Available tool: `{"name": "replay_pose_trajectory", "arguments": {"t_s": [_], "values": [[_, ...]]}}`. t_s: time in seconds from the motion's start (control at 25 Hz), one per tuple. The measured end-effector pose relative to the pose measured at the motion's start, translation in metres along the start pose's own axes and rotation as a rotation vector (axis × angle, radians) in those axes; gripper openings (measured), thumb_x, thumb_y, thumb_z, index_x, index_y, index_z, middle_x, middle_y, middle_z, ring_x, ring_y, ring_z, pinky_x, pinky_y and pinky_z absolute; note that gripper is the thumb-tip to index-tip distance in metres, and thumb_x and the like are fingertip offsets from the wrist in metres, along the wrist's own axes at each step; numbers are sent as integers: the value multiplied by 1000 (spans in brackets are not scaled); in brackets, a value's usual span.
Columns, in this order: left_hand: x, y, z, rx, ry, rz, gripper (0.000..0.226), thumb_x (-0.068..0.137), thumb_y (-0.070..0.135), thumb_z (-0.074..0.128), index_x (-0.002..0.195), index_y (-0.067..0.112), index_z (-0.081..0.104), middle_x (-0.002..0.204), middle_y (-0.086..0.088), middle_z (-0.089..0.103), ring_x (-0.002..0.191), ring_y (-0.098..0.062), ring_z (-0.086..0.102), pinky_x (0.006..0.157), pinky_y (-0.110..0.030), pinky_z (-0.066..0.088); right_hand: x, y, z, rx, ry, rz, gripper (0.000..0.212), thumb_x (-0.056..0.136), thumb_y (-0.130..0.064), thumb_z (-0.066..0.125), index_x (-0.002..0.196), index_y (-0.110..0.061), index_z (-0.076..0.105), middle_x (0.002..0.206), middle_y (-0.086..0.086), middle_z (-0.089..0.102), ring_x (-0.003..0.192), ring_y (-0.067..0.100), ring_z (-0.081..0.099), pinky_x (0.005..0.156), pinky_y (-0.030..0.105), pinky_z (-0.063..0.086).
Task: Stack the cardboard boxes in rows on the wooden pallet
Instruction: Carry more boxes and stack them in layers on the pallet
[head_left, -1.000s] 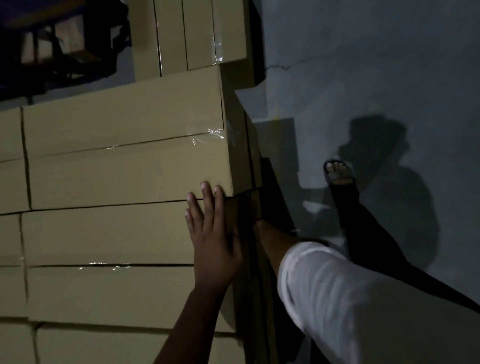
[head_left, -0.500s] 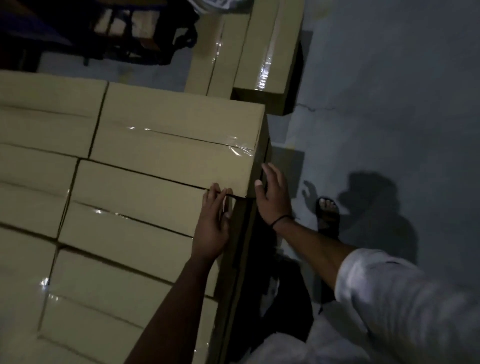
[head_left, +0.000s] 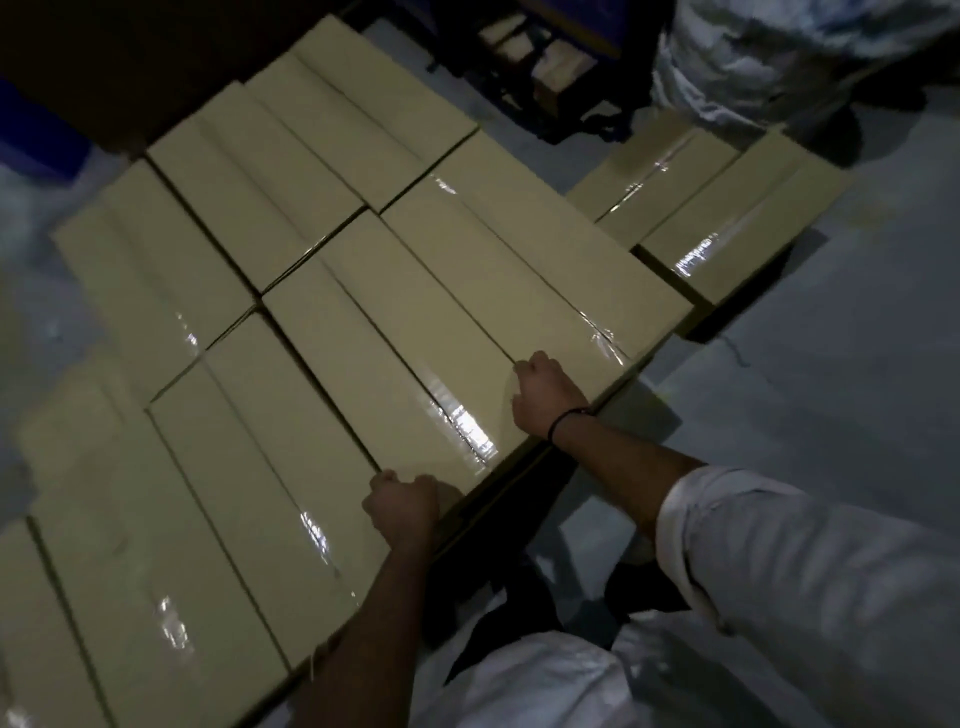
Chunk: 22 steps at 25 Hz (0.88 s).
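between left hand (head_left: 402, 506), right hand (head_left: 548, 397): box (head_left: 415, 358)

Site read as a warehouse or storeroom, dimly lit. Identical taped cardboard boxes (head_left: 363, 322) lay in rows, bare concrete floor (head_left: 831, 405) around them, a second stack (head_left: 727, 218) beside.

Bare floor (head_left: 831, 415) right of tightly packed boxes (head_left: 441, 312); second stack (head_left: 727, 223) beyond.
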<state>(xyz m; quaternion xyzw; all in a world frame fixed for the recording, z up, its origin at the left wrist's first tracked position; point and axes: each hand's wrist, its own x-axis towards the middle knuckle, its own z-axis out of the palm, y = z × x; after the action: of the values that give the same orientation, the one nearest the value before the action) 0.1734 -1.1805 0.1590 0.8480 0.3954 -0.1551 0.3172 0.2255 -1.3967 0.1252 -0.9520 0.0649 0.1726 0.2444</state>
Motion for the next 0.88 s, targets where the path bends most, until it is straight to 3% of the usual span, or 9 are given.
{"name": "replay_pose_trajectory", "arguments": {"t_s": [0.16, 0.4, 0.72, 0.88], "values": [[6, -3, 1, -99, 28, -48, 55, 82, 15, 68, 134, 3, 57, 133, -21, 58, 124, -36, 55, 99, -31, 43, 10, 0, -7, 45, -52, 41, 45, 90, -18, 60, 132, -7, 51, 130, 19, 45, 119, 37, 50, 98, 37, 45], [12, -8, -4, -259, 62, -107, 43, 83, 7, 64, 126, 6, 62, 122, -11, 66, 116, -29, 60, 81, -18, 33, 21, 13, -7, 90, -113, 13, 67, 87, -27, 67, 148, -18, 42, 129, 18, 47, 121, 35, 50, 101, 36, 45], [10, -23, -5, -257, 26, -50, 41, 85, 3, 61, 126, 4, 63, 125, -13, 67, 117, -29, 61, 88, -21, 37, 15, 22, -8, 94, -180, -16, 73, 88, -28, 70, 153, -20, 39, 136, 19, 41, 126, 33, 48, 107, 34, 43], [10, -19, -8, -223, -23, -15, 57, 71, 22, 61, 124, 3, 64, 121, -13, 67, 114, -30, 61, 87, -24, 40, 17, 20, -13, 13, -245, -25, 77, 90, -33, 67, 157, -20, 30, 142, 20, 34, 131, 35, 42, 110, 35, 40]]}}
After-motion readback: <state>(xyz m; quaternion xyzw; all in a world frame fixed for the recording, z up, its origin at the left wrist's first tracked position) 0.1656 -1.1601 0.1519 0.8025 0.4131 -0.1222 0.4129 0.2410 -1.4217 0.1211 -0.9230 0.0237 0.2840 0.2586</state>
